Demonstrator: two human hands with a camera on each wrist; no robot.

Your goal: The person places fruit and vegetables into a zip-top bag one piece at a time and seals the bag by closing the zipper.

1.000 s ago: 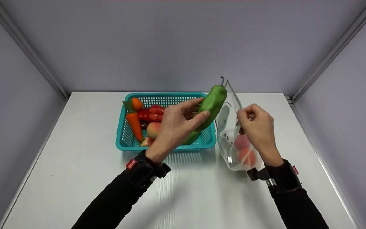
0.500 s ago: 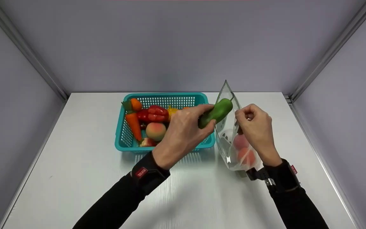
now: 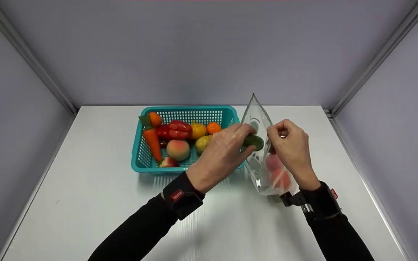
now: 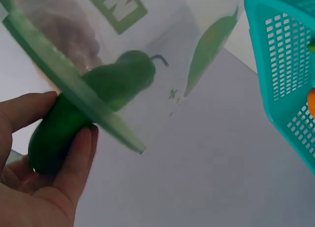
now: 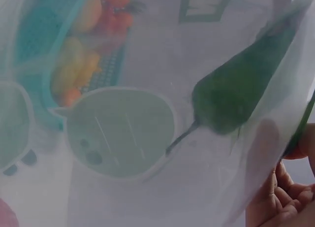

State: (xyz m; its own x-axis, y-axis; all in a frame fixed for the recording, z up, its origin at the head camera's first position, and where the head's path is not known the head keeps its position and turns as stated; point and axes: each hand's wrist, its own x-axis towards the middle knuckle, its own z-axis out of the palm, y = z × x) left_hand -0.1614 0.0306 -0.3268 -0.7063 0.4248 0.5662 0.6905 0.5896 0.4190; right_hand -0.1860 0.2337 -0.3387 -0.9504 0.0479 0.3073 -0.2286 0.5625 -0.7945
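Note:
My left hand (image 3: 223, 154) grips a long green pepper (image 3: 255, 143) by its blunt end, at the mouth of a clear printed plastic bag (image 3: 258, 170). In the left wrist view, the stem half of the pepper (image 4: 120, 79) shows through the bag's film, past its green-edged opening (image 4: 74, 89). The right wrist view shows the pepper (image 5: 236, 89) through cloudy plastic, stem pointing down-left. My right hand (image 3: 292, 146) pinches the bag's near right edge and holds it up. Low in the bag lie a pink round fruit (image 3: 274, 162) and an orange-red one (image 3: 281, 179).
A teal basket (image 3: 136, 159) stands left of the bag. In it lie a carrot (image 3: 152, 143), a peach (image 3: 178, 149), a red pepper (image 3: 180, 129), a lemon (image 3: 203, 143), an orange (image 3: 213, 128) and other produce. Grey walls (image 3: 201, 54) enclose the white table (image 3: 85, 203).
My left hand has brought the green pepper from above the basket's right side, right and down to the bag's mouth, tilting it stem-first away. My right hand stays nearly still on the bag.

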